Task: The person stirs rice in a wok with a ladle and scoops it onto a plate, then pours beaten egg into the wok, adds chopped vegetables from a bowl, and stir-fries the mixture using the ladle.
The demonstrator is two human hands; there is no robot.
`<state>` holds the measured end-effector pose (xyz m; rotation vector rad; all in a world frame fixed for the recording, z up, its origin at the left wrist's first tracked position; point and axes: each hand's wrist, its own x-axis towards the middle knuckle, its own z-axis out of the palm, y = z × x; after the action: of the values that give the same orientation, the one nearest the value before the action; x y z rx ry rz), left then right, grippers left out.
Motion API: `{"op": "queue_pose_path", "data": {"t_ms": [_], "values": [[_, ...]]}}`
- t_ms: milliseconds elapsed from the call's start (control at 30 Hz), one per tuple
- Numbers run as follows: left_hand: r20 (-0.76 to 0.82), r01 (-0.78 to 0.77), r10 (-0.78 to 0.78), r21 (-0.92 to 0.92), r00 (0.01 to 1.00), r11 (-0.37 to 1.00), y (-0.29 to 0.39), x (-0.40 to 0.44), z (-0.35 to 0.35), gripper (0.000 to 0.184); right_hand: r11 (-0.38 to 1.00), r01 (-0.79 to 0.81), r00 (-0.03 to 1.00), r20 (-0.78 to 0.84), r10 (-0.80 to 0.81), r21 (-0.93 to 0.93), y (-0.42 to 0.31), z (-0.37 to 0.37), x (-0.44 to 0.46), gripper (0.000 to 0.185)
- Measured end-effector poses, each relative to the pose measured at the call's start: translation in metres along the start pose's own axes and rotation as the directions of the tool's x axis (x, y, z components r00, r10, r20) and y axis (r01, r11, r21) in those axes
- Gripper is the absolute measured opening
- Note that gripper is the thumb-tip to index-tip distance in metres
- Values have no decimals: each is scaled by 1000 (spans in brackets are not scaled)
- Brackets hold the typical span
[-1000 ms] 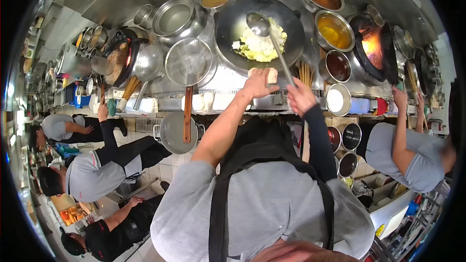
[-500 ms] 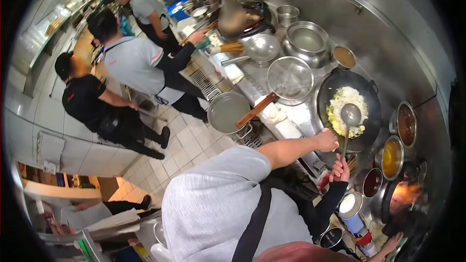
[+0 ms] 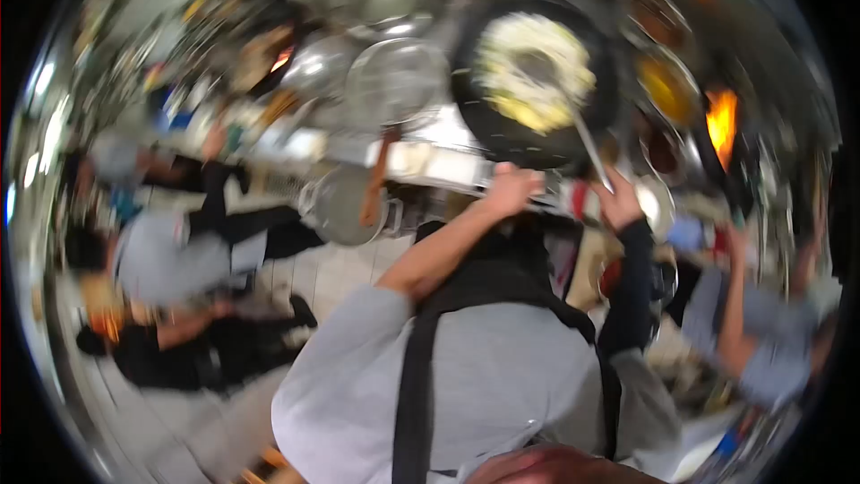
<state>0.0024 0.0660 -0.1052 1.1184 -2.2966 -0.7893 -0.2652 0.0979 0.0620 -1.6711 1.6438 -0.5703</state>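
Note:
The black wok [image 3: 484, 130] sits on the range in front of me. White and yellow food [image 3: 528, 112], which looks like rice with egg, lies in it. My right hand [image 3: 620, 202], below a black sleeve, is closed around the handle end of a metal ladle [image 3: 584, 134]. The ladle's bowl rests in the middle of the food. At the wok's near edge, my left hand [image 3: 513, 190] is closed in a fist on the wok; the exact part in its grip is hidden. Motion blurs the view.
A wooden-handled strainer [image 3: 397, 81] and a pot [image 3: 345, 206] are left of the wok. To its right are a bowl of yellow liquid [image 3: 668, 90] and a burner flame [image 3: 720, 125]. Co-workers stand at left, and another person [image 3: 761, 332] is close at right.
The camera has turned, so the wok and both hands appear farther left and higher. A flame right of the wok stands taller. Both hands keep their grips.

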Motion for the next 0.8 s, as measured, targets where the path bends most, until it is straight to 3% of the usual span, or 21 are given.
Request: {"op": "queue_pose_path", "data": {"t_ms": [33,100,167,233,267,367,400,433,467,500,567,667,800], "values": [[50,149,-149,4,988,989,25,-20,-23,20,995,-88,996,-38,86,-40,-14,0,-8,45],[95,-33,21,127,995,991,34,-53,-36,25,987,-132,991,1,132,-90,-43,-16,-33,47],[34,53,-58,135,998,989,75,-24,-80,28,1000,9,998,54,-11,26,-55,-48,-60,51],[-42,125,-122,88,992,988,108,10,-132,31,987,-150,972,193,137,53,-64,-81,-71,49],[-9,124,-124,63,992,990,93,30,-141,31,971,-232,943,257,212,52,-71,-95,-73,45],[-40,121,-116,142,992,982,41,61,-90,31,995,-62,981,178,75,-79,-9,-56,-31,39],[37,137,-146,176,989,975,31,58,-73,30,982,-180,972,145,185,-49,-24,-45,-20,38],[84,59,-76,196,994,979,29,45,-63,29,958,-286,951,113,287,-19,-40,-38,-9,37],[100,13,-35,207,994,978,23,26,-54,29,1000,-6,993,-116,4,-22,2,-12,-8,39],[121,-33,6,219,993,975,21,6,-50,29,989,-142,986,-80,146,50,-28,-19,-14,44],[138,10,-28,128,990,992,32,-18,-66,29,985,-11,970,-236,52,172,-28,-14,-29,50],[67,20,-31,157,997,987,53,40,-120,34,868,-301,921,-117,372,394,-87,-44,-52,51],[138,68,-91,161,986,985,19,98,-106,34,697,-195,941,-69,331,690,-136,-56,-36,52]]}}
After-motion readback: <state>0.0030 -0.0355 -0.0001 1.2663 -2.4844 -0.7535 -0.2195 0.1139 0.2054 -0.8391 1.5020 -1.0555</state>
